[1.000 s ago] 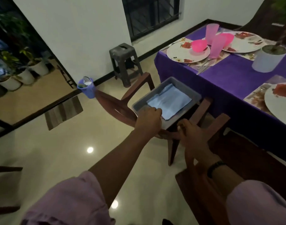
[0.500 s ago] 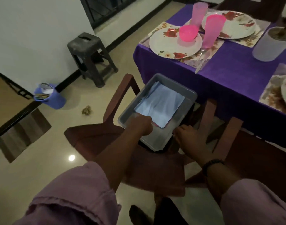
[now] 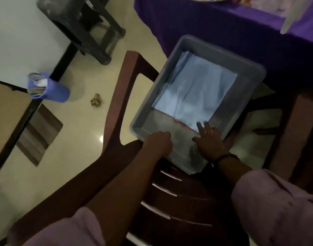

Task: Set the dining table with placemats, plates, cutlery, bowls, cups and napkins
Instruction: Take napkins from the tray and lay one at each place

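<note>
Setting: glossy cream tiled floor (image 3: 81, 157), dim light, white wall at 10 o'clock. Item: brown plastic armchair (image 3: 116, 107), centre of view, slatted back toward the viewer. Item: grey plastic tray (image 3: 214, 50) resting on the chair, its far corner close to the purple tablecloth (image 3: 214, 20) at 1 o'clock. Contents: pale blue napkins (image 3: 196, 91), folded, lying flat in the far half of the tray; a red-edged layer shows at the near border. Left hand (image 3: 159, 144): at the tray's near-left rim, fingers curled over the edge, gripping it. Right hand (image 3: 210, 141): inside the tray at its near end, fingers extended and slightly spread, fingertips (image 3: 199, 126) touching the near edge of the napkins; dark bead bracelet (image 3: 225, 157) on the wrist. Both forearms emerge from lilac sleeves (image 3: 276, 210) at 6 o'clock. Surroundings: dark plastic stool (image 3: 72, 20) at 11 o'clock; blue cup (image 3: 52, 89) with papers inside at 9 o'clock; small crumpled scrap (image 3: 96, 103) on the floor just beside it.
</note>
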